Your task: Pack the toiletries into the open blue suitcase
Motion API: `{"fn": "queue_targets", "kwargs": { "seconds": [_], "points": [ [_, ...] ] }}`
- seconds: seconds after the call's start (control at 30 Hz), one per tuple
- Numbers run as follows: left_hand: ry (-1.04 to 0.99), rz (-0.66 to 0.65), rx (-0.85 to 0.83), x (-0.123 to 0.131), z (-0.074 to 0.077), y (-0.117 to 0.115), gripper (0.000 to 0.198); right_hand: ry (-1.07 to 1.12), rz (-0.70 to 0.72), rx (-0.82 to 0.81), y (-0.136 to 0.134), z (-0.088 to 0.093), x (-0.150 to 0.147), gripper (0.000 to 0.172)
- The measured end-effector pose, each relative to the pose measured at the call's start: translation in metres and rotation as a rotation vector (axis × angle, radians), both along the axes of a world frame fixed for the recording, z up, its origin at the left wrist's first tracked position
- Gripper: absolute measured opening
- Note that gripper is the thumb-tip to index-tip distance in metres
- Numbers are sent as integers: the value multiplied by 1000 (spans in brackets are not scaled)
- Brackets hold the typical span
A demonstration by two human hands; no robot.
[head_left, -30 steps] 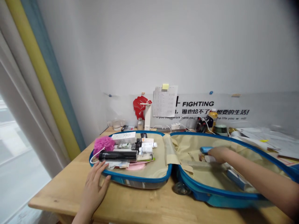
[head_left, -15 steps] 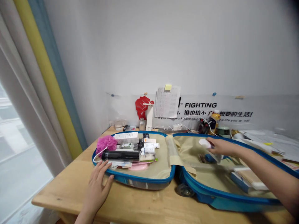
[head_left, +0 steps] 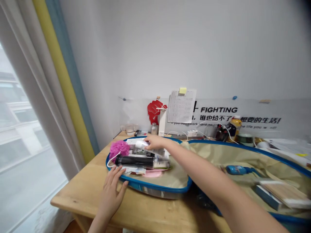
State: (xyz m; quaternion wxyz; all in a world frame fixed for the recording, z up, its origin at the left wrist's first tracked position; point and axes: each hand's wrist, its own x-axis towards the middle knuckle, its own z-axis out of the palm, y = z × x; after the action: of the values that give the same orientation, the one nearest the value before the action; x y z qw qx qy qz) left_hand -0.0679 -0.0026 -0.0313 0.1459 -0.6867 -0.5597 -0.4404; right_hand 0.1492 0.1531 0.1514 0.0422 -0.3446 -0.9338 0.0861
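An open suitcase with blue edges lies on the wooden table. My left hand rests with fingers spread on the rim of its left half, beside the white cord of a pink bath puff. Over the toiletries in that half, my right hand holds a clear bottle with a white cap. Below it lie a black cylinder, a cream tube and a pink item. My right forearm crosses the hinge and hides part of it.
In the suitcase's right half are a blue bottle and a box-like stack. Behind stand a white lamp, a yellow-labelled bottle and cables. Papers lie at right, a curtain hangs at left.
My right hand has moved left from the right half to above the toiletries, carrying the bottle. The view has shifted slightly, while my left hand remains on the rim.
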Motion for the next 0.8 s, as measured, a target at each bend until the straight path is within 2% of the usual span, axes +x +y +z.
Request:
{"fn": "queue_targets", "kwargs": {
  "seconds": [0.1, 0.2, 0.33, 0.43, 0.53, 0.6, 0.7, 0.8],
  "points": [
    [9, -8, -4, 0, 0, 0, 36, -84, 5, -58, 1, -13, -36, 34],
    [13, -9, -8, 0, 0, -1, 36, -116, -3, -96, -1, -22, -53, 33],
    [-4, -3, -28, 1, 0, -1, 36, -91, 1, -128, -5, -25, -58, 31],
    [-11, 0, -26, 0, -1, 0, 37, -26, -3, -136, -6, -15, -47, 32],
    [-2, -1, -4, -1, -2, 1, 37, 50, -54, -120, -3, 7, -15, 34],
    [4, 0, 6, -1, -2, 1, 36, 81, -122, -95, 0, 24, 23, 36],
    [5, 2, 9, -1, -2, 1, 36, 53, -282, -66, 1, 39, 100, 32],
    [7, -4, 17, -1, -2, 1, 36, -44, -491, -66, -8, 35, 186, 27]
  ]
}}
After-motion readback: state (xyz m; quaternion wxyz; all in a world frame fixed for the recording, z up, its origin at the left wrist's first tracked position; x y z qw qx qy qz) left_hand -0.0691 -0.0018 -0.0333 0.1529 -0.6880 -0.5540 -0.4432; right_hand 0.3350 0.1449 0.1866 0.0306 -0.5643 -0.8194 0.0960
